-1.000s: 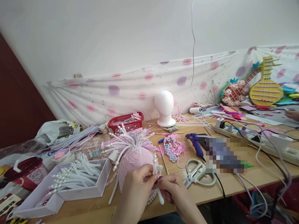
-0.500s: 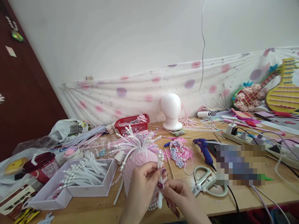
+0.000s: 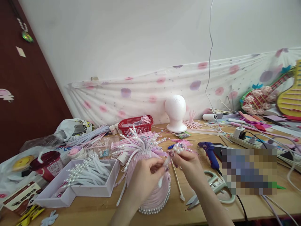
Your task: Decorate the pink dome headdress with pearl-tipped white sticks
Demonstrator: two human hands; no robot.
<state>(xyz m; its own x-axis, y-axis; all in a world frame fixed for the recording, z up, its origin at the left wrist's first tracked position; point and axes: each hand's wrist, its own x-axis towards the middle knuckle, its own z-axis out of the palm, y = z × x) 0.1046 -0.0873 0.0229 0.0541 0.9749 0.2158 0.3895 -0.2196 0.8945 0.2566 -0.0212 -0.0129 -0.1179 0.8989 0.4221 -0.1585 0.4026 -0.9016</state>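
Both hands hold a white fuzzy pipe-cleaner stem (image 3: 167, 161) with pearl beads at its upper end, tilted up to the right. My left hand (image 3: 147, 172) pinches it lower down, where a white end pokes out below the fingers. My right hand (image 3: 189, 166) grips it near the pearls, its fingertips partly hidden. Behind and below stands a pink yarn-covered headpiece (image 3: 154, 199) with a pearl-bead rim and a spray of pearl-tipped stems on top. A white box (image 3: 94, 191) at the left holds many similar pearl-tipped stems.
Scissors (image 3: 217, 185) lie by my right forearm, beside a thin wooden stick (image 3: 176, 179). A blue glue gun (image 3: 209, 153) sits behind them. A white foam head (image 3: 176, 113) and a red basket (image 3: 136, 125) stand at the back. A power strip (image 3: 256, 144) with cables lies right.
The stem has gone from upright to tilted right. My right hand has moved up to its pearl end, while my left hand holds lower. The view has shifted slightly left.
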